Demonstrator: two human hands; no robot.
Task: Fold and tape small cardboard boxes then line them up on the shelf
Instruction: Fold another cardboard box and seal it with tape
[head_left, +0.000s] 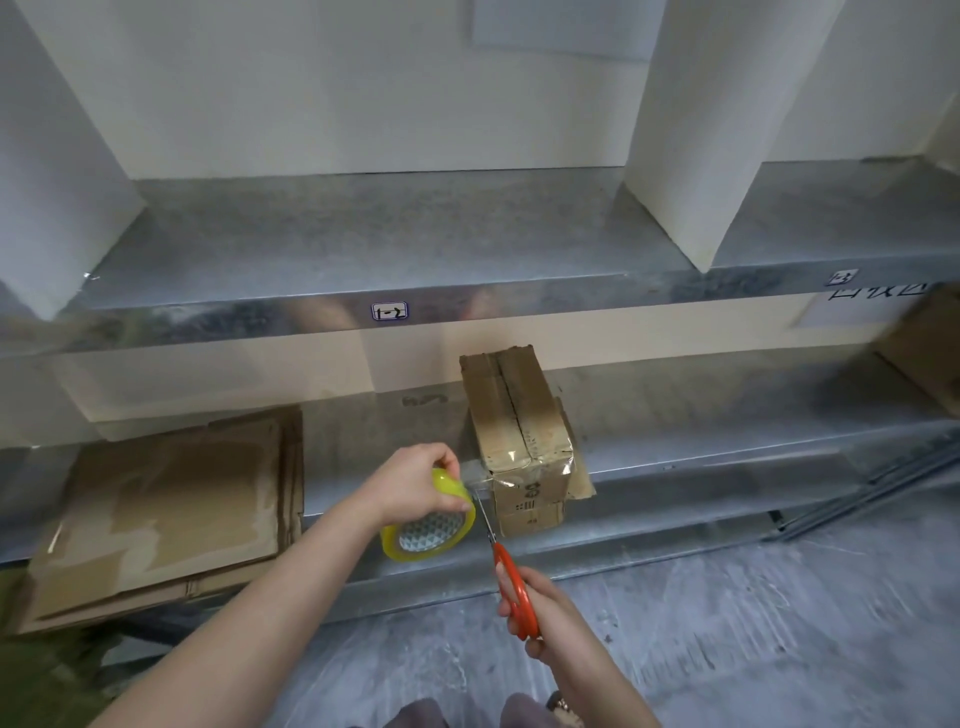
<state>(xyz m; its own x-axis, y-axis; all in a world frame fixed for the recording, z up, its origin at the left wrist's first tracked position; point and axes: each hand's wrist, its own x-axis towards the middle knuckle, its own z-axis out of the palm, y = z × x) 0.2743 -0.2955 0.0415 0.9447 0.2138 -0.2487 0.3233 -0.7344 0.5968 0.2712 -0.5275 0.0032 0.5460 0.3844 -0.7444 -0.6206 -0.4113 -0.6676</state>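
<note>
A small folded cardboard box stands on the lower metal shelf, with clear tape along its top seam and down its front. My left hand grips a yellow-green roll of clear tape just left of the box; a short strip of tape stretches from the roll to the box's front corner. My right hand holds orange-handled scissors, whose blades point up at that stretched strip beside the box.
A stack of flattened cardboard sheets lies on the lower shelf at the left. The upper shelf bears white dividers and a small label. Another cardboard piece shows at the right edge. Grey floor lies below.
</note>
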